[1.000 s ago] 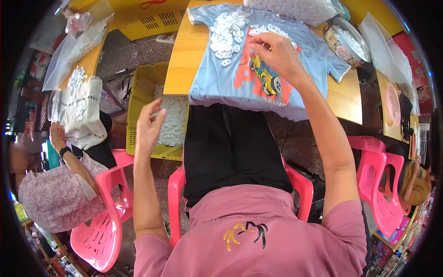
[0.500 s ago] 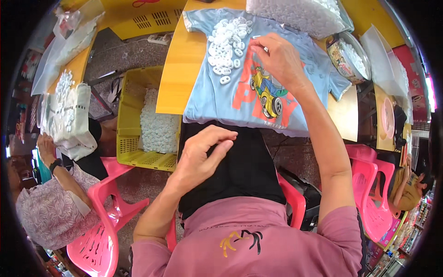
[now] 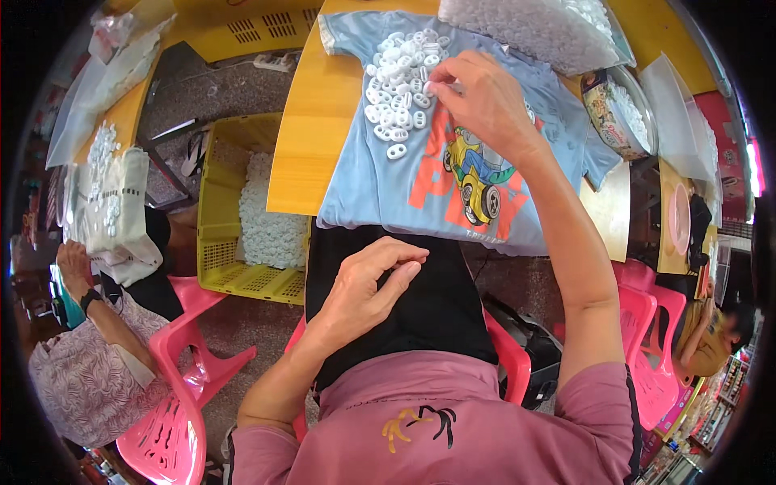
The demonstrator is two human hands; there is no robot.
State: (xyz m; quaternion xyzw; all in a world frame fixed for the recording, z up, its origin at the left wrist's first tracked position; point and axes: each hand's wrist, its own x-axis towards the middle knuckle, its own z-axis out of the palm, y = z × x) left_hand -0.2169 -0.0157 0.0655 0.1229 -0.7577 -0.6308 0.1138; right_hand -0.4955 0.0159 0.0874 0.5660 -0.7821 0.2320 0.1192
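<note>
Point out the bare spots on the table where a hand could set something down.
Bare yellow table lies left of the blue shirt, up to the edge beside the yellow crate. The shirt's lower left is also free. Crowded: the white ring pile under the right hand, and the bag of rings.

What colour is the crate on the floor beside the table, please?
The crate is yellow, holding small white pieces; the head view shows it.
</note>
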